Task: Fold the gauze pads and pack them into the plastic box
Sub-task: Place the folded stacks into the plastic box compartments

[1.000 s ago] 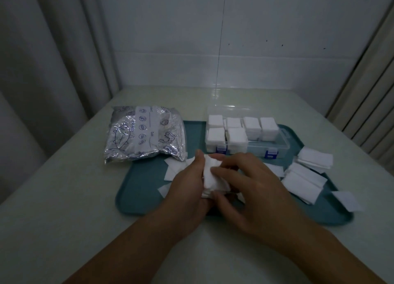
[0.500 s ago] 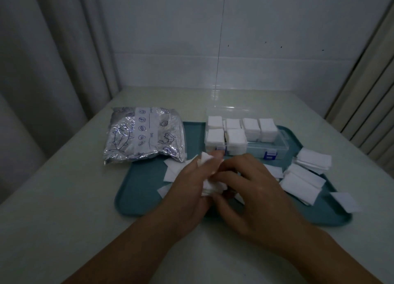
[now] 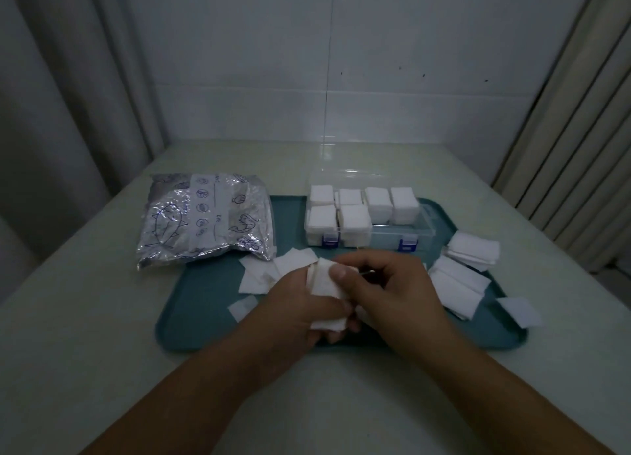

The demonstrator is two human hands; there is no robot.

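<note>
Gauze pad (image 3: pixel 326 285): folded, pinched in my left hand (image 3: pixel 297 313) and right hand (image 3: pixel 392 294) grips, above tray (image 3: pixel 205 314).

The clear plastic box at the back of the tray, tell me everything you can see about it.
The clear plastic box is a shallow rectangular organiser with two blue front latches. Its transparent lid stands open behind it. It sits on the far part of the teal tray. Six stacks of folded white gauze pads fill its left and middle parts, rising above the rim; the near right part looks empty. Neither hand touches it.
</note>
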